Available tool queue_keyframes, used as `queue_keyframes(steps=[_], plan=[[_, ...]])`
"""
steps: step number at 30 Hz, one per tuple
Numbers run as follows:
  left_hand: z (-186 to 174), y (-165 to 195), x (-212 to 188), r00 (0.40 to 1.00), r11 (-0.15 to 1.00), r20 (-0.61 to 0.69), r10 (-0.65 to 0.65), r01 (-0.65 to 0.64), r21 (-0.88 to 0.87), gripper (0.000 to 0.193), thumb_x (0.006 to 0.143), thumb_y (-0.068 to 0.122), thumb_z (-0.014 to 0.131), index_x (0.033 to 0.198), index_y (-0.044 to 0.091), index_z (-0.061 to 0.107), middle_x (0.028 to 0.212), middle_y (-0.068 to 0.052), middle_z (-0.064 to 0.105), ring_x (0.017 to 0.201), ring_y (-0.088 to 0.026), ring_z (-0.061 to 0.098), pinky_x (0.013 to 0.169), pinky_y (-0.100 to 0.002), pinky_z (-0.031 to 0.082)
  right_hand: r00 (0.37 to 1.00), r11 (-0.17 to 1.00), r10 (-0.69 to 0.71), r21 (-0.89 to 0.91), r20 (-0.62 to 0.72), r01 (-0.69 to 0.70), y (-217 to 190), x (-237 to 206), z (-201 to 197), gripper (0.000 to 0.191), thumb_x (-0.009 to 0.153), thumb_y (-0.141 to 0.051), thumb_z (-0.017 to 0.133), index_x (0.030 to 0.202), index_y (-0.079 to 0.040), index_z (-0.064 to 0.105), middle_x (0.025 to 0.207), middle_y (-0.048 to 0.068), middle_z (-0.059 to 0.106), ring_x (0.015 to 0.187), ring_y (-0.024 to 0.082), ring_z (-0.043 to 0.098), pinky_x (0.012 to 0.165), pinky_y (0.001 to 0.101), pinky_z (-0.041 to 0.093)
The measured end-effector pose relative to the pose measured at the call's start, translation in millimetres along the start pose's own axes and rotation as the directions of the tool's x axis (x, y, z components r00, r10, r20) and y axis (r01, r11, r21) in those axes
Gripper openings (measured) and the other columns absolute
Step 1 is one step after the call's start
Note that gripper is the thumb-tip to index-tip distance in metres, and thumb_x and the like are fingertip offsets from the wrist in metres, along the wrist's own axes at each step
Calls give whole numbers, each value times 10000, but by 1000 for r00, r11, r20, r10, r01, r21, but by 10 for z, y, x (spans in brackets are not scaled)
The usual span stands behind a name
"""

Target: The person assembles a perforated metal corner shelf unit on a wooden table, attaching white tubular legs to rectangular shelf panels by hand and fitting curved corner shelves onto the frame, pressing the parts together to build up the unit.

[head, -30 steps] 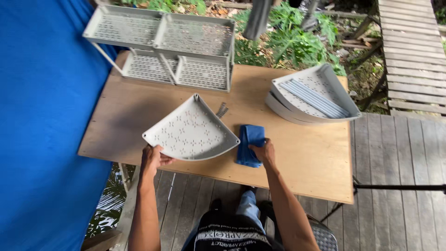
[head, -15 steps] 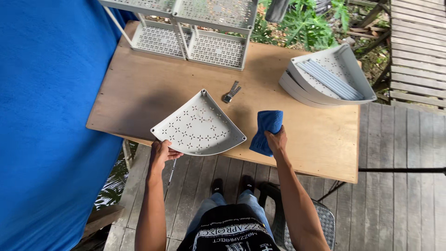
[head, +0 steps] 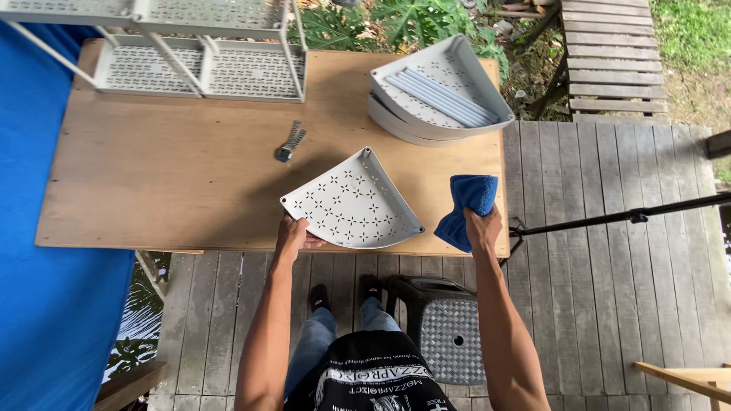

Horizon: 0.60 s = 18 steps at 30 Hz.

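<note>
Left hand [head: 295, 234] grasps near-left edge of grey perforated corner shelf [head: 352, 202], held over near table [head: 167, 175] edge. Right hand [head: 483, 227] clenches blue cloth [head: 466, 207] just right of shelf. Stacked shelves [head: 438, 91] far right.

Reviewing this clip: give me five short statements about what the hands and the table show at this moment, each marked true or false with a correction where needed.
1. The left hand holds the perforated corner tray by its near curved edge. True.
2. The right hand has a red sponge in its grip. False: it holds a blue cloth.
3. The stack of corner trays at the far right of the table has pale rods lying in the top one. True.
4. The small metal piece lies inside the held tray. False: it lies on the bare table, apart from the tray.
5. The blue cloth is pressed flat on the tray. False: it is held up beside the tray, not touching it.
</note>
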<state>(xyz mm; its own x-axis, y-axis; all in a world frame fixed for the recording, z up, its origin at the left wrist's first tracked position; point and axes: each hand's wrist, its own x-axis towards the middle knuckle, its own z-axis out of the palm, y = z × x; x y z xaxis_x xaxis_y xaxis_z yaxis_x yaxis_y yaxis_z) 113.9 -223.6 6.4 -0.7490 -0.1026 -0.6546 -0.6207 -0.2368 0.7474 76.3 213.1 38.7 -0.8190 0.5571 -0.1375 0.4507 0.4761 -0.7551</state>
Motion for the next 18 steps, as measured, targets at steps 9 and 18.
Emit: queue_keyframes(steps=[9, 18], plan=[[720, -120, 151, 998, 998, -21, -63, 64, 19, 350, 940, 71, 460, 1241, -99, 513, 947, -334, 729, 741, -420, 767, 629, -463, 672, 933, 979, -31, 199, 358, -44, 391, 747, -318, 677, 628, -209, 828, 1237, -15, 605, 1099, 193, 733, 978, 314, 725, 835, 418, 584], [878, 89, 98, 978, 981, -205, -24, 63, 186, 416, 979, 157, 616, 1264, -100, 457, 996, -380, 726, 782, -434, 775, 666, -471, 628, 959, 926, -283, -250, 31, 281, 422, 959, -305, 909, 630, -286, 934, 1370, 32, 513, 1218, 283, 531, 1173, 462, 498, 945, 523, 416]])
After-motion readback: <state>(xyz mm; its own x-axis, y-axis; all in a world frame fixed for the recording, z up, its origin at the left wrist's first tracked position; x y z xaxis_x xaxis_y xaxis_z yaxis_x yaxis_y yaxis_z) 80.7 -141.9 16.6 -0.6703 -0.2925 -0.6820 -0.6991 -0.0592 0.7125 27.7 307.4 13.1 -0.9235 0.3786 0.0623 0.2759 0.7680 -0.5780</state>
